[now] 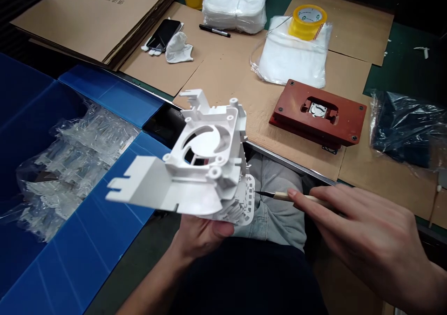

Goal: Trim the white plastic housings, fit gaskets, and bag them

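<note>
A white molded plastic part (195,184) with a round fan-like opening is held up above my lap. Beneath it, my left hand (200,236) grips its underside, with the thumb at the lower edge and the other fingers mostly hidden. My right hand (370,236) is closed around a thin craft knife (281,196) with a pale handle and a dark blade. The blade tip points left at the perforated side edge of the part. Whether it touches the plastic I cannot tell.
A blue box (115,217) at left contains bagged white parts (75,161). On the cardboard-covered table sit a red-brown fixture (317,112), a yellow tape roll (307,22) on clear bags (293,58), a phone (165,33), a black pen (214,30) and stacked cardboard (94,17).
</note>
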`<state>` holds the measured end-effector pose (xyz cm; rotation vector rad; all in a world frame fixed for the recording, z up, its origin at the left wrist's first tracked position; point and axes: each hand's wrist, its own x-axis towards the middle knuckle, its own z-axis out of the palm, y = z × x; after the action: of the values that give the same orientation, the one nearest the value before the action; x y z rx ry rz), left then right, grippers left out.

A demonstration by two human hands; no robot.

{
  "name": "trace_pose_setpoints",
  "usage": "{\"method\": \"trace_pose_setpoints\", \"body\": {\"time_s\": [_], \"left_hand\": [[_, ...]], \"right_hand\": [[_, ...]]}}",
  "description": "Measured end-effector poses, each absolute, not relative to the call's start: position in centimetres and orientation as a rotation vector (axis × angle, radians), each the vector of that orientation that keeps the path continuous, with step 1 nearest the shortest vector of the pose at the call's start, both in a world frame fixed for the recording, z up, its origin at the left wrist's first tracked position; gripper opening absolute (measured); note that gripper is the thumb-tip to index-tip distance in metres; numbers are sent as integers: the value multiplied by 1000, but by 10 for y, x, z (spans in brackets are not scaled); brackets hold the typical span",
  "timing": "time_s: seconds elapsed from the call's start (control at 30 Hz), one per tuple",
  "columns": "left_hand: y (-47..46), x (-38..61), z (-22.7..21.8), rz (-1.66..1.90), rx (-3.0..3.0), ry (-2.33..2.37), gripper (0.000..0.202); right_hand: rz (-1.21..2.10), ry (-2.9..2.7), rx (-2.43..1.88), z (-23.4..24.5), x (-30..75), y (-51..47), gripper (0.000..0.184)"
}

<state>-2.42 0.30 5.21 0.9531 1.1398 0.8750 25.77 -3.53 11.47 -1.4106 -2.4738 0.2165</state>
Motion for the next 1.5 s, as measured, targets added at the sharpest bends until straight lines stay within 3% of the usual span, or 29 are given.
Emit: {"method": "trace_pose_setpoints", "body": {"time_s": [0.17, 0.53, 0.63, 0.73, 0.87, 1.0, 1.2, 1.5], "left_hand": [[8, -17, 55, 974, 1369, 1131, 40], [10, -9, 57, 815, 1355, 1058, 59], [6, -5, 49, 868, 1142, 1103, 65], [8, 3, 46, 971, 797, 1071, 69], [16, 10, 51, 899, 441, 929, 74], [20, 11, 51, 795, 343, 846, 84], [22, 11, 53, 670, 256, 832, 87], [17, 9, 47, 307, 19, 511, 94]], "right_hand": [[217, -2504, -1411, 108, 255, -36, 39], [105, -2323, -1526, 97, 269, -27, 43], [264, -2142, -1676, 88, 273, -21, 34], [644, -1829, -1846, 75, 271, -19, 26], [1164, -1438, -1824, 61, 263, -22, 30], [1298, -1323, -1770, 54, 257, -22, 31], [1192, -1353, -1731, 57, 254, -23, 43], [746, -1884, -1612, 72, 266, -8, 20]]}}
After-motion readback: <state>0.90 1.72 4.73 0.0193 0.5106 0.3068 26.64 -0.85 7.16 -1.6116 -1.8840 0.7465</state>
